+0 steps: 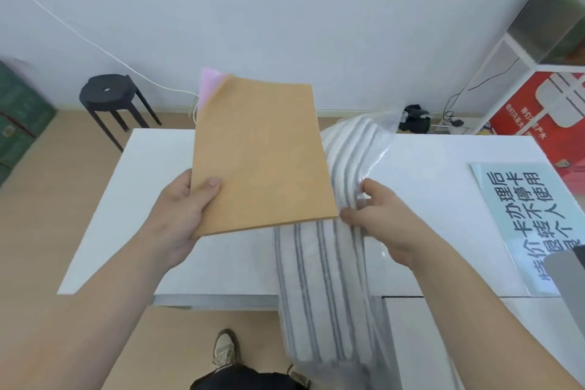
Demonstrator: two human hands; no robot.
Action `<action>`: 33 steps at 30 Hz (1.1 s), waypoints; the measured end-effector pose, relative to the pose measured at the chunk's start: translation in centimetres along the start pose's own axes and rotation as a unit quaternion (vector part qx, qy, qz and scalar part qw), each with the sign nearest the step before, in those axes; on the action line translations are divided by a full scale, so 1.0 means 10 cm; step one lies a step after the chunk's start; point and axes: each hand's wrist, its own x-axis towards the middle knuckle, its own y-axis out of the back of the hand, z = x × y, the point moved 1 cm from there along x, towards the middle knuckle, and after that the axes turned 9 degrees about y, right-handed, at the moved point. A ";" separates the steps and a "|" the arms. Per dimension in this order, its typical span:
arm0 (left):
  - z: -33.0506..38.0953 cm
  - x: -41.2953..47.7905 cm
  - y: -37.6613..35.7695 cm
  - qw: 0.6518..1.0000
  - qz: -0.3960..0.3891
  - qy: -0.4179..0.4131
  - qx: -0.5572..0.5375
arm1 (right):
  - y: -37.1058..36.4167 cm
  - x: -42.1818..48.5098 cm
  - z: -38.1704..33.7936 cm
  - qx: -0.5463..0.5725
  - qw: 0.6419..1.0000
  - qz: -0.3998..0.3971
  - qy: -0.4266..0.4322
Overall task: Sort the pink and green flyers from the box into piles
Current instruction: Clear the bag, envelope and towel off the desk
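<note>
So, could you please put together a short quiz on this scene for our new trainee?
1. True or false: the left hand presses the brown folder flat on the white table.
2. Which colour of paper peeks out at the folder's top corner? A green, B pink, C blue.
3. What does the right hand grip?
Key: 1 false, the folder is held up off the table. 2 B, pink sheets. 3 The plastic-wrapped striped cloth.

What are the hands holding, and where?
Left hand grips the brown envelope by its lower left corner, thumb on top. Right hand seems to pinch the wrapped striped cloth midway.
</note>
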 end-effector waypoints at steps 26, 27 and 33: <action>-0.18 -1.01 0.43 0.986 -0.156 -0.049 -0.020 | -1.34 -0.03 -1.27 -0.044 0.946 0.206 0.245; -0.23 -0.99 0.42 0.984 -0.169 -0.030 -0.042 | -1.41 -0.05 -1.21 -0.053 0.942 0.210 0.258; -0.49 -1.00 0.35 0.993 -0.107 -0.002 -0.055 | -1.68 0.06 -0.79 -0.016 0.950 0.200 0.240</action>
